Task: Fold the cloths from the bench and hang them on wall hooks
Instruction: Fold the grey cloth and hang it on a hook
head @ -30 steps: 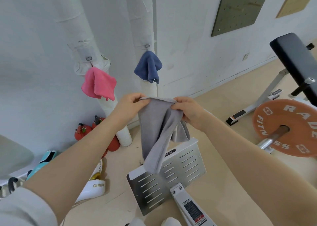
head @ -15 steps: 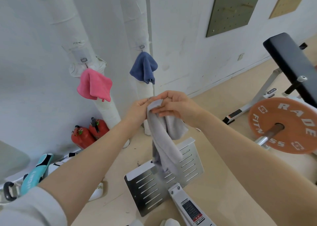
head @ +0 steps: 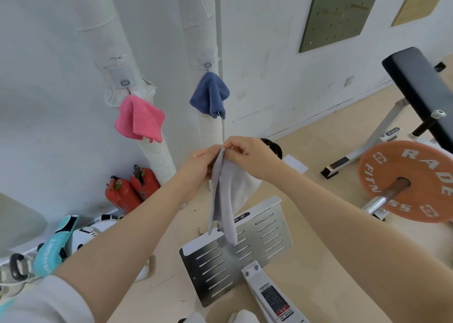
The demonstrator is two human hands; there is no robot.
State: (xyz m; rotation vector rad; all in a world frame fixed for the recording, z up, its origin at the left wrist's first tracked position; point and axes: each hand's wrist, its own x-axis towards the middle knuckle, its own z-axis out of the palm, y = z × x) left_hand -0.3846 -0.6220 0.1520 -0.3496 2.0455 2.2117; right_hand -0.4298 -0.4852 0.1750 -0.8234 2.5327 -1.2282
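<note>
A grey cloth hangs folded lengthwise in mid-air in front of me. My left hand and my right hand pinch its top edge close together, fingertips almost touching. A pink cloth hangs from a hook on the left wrapped pipe. A blue cloth hangs from a hook on the middle wrapped pipe. The black bench pad is at the right edge.
A slotted metal footplate lies on the floor below the cloth. An orange weight plate on a bar sits at the right. Two red extinguishers stand by the wall, with shoes and gear at the lower left.
My hands came together, bringing the two top corners of the grey cloth into one fold. The cloth now hangs narrower and the view shifted slightly down and left.
</note>
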